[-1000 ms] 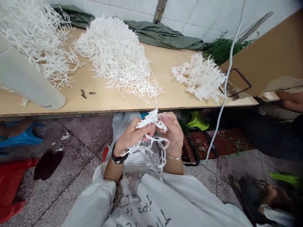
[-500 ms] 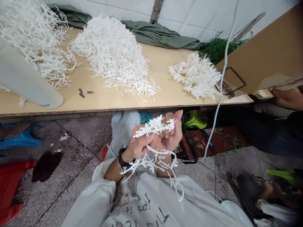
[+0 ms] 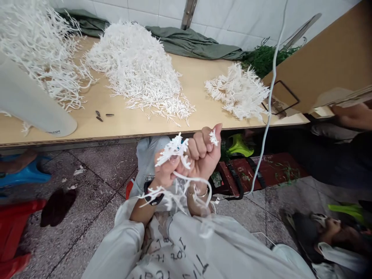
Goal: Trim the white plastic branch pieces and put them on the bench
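My left hand (image 3: 165, 173), with a dark watch at its wrist, is closed on a bunch of white plastic branched sprigs (image 3: 173, 148) that fans out above the thumb. Close beside it, my right hand (image 3: 204, 157) has its fingers curled, and a small white sprig piece (image 3: 214, 137) is pinched near the thumb. Below both hands hangs a curved white branched stem (image 3: 200, 179), its lower end blurred by motion. Where this stem is gripped between the hands is partly hidden.
On the table (image 3: 192, 81) lie a large heap of short white sprigs (image 3: 139, 69), a smaller pile (image 3: 236, 93) and long white strands (image 3: 43, 50). A white bottle-shaped object (image 3: 37, 97) stands at left. A white cable (image 3: 270, 100) hangs at right, before a cardboard box (image 3: 328, 54).
My right hand has moved up, away from my left, and the sprigs that spanned both hands are now apart, a small piece with the right. The hanging stem has swung.
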Demonstrator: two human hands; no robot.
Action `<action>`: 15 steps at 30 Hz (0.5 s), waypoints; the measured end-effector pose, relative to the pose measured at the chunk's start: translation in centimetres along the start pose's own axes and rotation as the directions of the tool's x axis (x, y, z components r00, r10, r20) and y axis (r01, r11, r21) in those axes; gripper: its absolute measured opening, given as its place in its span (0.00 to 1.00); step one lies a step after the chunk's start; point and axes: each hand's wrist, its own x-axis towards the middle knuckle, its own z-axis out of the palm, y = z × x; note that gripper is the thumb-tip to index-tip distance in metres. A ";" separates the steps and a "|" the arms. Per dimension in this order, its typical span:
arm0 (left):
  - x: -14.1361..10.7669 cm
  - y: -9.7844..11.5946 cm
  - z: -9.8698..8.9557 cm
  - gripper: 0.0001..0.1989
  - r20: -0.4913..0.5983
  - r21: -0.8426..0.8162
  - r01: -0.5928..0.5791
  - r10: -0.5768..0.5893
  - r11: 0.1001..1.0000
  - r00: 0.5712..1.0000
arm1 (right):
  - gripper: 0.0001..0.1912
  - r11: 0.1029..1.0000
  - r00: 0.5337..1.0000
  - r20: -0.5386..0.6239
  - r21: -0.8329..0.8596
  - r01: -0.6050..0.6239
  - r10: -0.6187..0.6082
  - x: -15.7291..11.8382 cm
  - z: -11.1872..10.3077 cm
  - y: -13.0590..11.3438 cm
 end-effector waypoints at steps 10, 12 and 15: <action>0.8 -0.7 -1.9 0.26 -0.033 0.234 0.010 -0.003 0.972 0.999 | 0.24 0.820 0.978 -0.037 -0.551 0.154 -0.208 6.9 -2.4 1.3; 0.8 -0.5 -2.4 0.26 -0.045 0.294 -0.003 0.017 0.956 0.999 | 0.21 0.644 0.974 0.040 -0.744 0.178 -0.223 9.6 -4.0 2.8; 0.9 -0.1 -2.4 0.23 -0.077 0.345 -0.019 0.048 0.938 0.996 | 0.13 0.209 0.986 0.154 -0.964 0.165 -0.070 12.8 -6.1 5.0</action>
